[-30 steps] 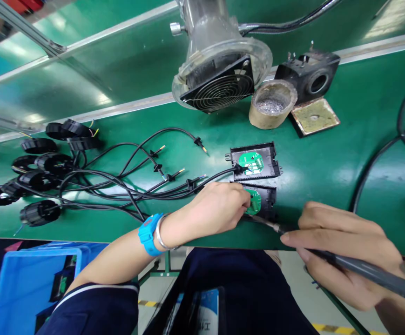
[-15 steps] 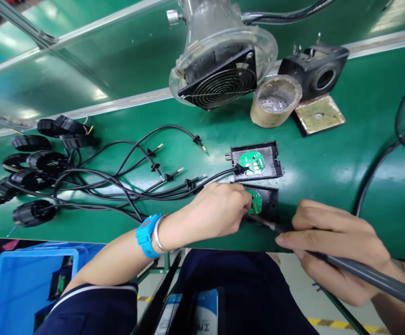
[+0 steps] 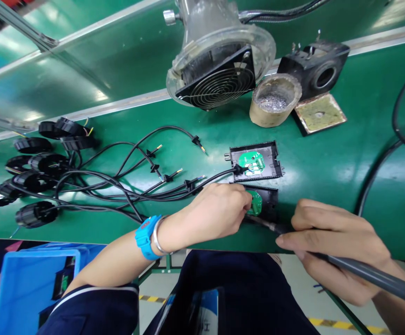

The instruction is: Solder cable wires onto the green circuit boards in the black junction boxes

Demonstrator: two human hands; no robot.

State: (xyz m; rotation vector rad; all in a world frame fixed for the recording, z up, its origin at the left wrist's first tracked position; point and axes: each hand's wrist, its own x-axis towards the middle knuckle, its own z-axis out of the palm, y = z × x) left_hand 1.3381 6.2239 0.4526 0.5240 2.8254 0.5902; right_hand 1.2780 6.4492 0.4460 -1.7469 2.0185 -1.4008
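My right hand point(image 3: 338, 251) is closed around the dark handle of a soldering iron point(image 3: 370, 274), whose tip reaches the lower edge of a green circuit board point(image 3: 256, 203). That board lies in the nearer black plastic case point(image 3: 270, 197). Over the left part of this case, my left hand point(image 3: 219, 207) is closed with fingertips bent down at the board; what they pinch is hidden behind the knuckles. Just beyond lies a second black case point(image 3: 235, 158) with a green board point(image 3: 258, 163), and a black cable point(image 3: 219, 174) runs into its left side.
Several black cables with stripped ends join black round housings point(image 3: 37, 214) at left. A fume extractor fan point(image 3: 219, 88) hangs at the back. Beside it stand a cup of solder bits point(image 3: 275, 100), an iron stand point(image 3: 314, 70) and a sponge tray point(image 3: 321, 114). A blue crate point(image 3: 38, 288) sits below left.
Both hands and the soldering iron keep nearly the same position at the nearer case. The view has shifted very slightly.
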